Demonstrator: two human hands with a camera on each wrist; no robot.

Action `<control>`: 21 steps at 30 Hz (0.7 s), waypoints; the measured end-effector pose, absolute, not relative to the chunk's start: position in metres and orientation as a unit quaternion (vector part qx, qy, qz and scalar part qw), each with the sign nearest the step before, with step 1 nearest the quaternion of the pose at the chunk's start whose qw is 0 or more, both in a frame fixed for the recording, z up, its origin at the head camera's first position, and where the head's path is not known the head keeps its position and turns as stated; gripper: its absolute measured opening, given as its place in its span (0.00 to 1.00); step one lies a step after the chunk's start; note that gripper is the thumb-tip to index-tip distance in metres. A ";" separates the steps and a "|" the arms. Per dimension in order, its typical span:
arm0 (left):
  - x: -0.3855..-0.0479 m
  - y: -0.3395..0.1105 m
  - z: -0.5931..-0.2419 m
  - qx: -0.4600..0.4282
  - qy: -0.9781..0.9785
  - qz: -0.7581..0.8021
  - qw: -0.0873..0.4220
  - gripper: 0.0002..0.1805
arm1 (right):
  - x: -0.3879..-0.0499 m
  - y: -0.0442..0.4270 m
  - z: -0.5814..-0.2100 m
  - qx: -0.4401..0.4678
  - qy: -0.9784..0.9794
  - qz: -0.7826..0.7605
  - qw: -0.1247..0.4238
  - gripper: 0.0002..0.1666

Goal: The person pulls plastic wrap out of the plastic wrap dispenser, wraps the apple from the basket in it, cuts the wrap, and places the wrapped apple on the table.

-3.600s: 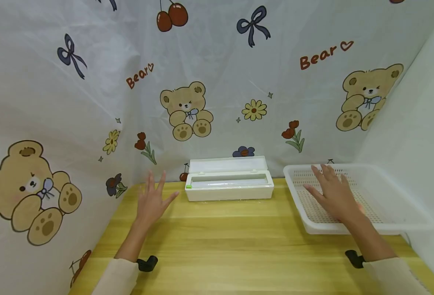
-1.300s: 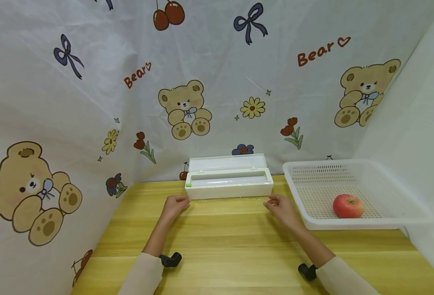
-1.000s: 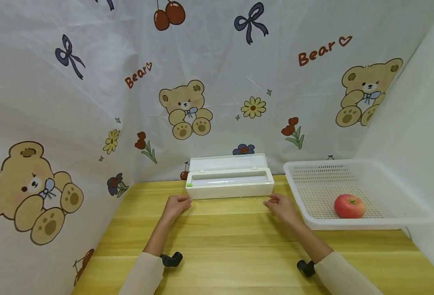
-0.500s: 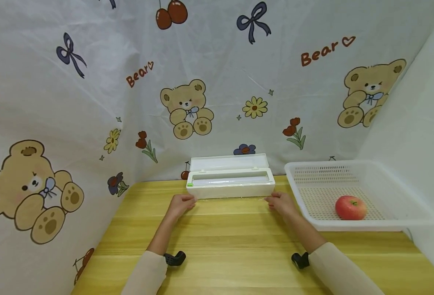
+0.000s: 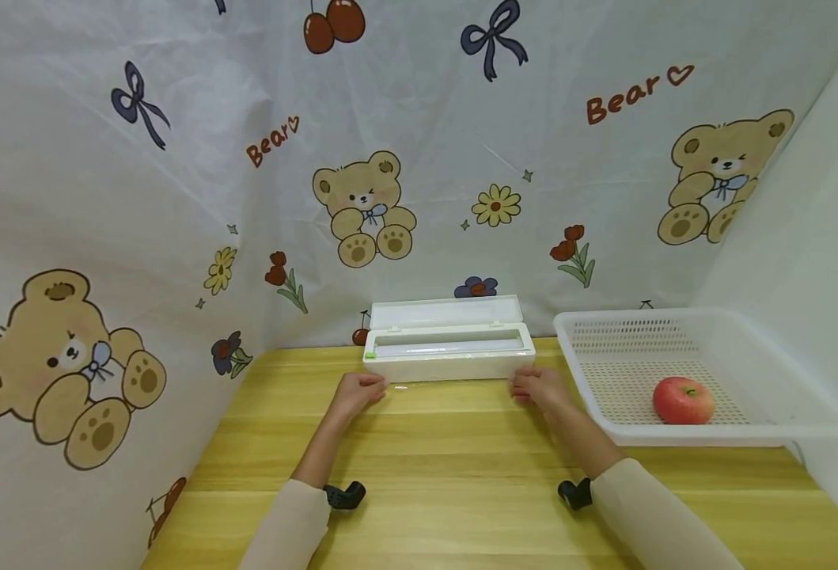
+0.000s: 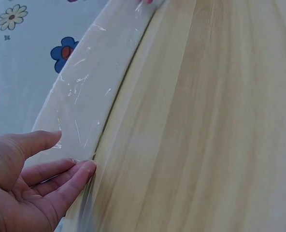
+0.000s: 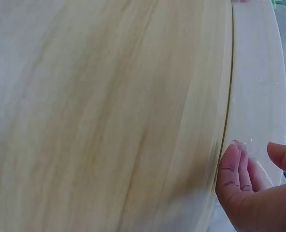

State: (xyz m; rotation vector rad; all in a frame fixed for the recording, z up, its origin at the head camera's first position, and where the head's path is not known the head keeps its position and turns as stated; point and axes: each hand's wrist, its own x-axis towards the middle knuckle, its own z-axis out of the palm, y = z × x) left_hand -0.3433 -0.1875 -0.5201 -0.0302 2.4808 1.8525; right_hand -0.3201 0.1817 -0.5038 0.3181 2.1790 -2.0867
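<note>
A long white box [image 5: 454, 368] with its lid raised stands at the table's back, a pale roll inside. Clear film [image 6: 80, 111] lies over its front wall in the left wrist view. My left hand [image 5: 353, 394] is at the box's front left corner; its fingertips [image 6: 89, 166] touch the film's lower edge, thumb [image 6: 41, 141] held apart. By the front right corner is my right hand [image 5: 543, 389], its curved fingers [image 7: 232, 169] touching the film [image 7: 251, 147], thumb [image 7: 283, 155] apart from them. How far the film extends below is hard to tell.
On the right, a white perforated basket [image 5: 703, 431] holds a red apple [image 5: 683, 400]. A printed cloth [image 5: 433, 142] hangs directly behind the box. Wooden table surface [image 5: 454, 475] lies between the forearms.
Both hands have come from spread positions, the right one from over the basket, to the box's front corners, uncovering the apple. Over the last second they have shifted only slightly.
</note>
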 end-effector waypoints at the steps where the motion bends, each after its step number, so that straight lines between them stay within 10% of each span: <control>1: -0.344 -0.187 -0.521 -0.009 0.799 0.600 0.024 0.15 | -0.320 0.181 -0.503 0.104 0.717 -0.687 0.053 0.20; 21: -0.344 -0.181 -0.518 0.016 0.753 0.656 0.045 0.10 | -0.309 0.182 -0.490 0.088 0.733 -0.672 0.059 0.20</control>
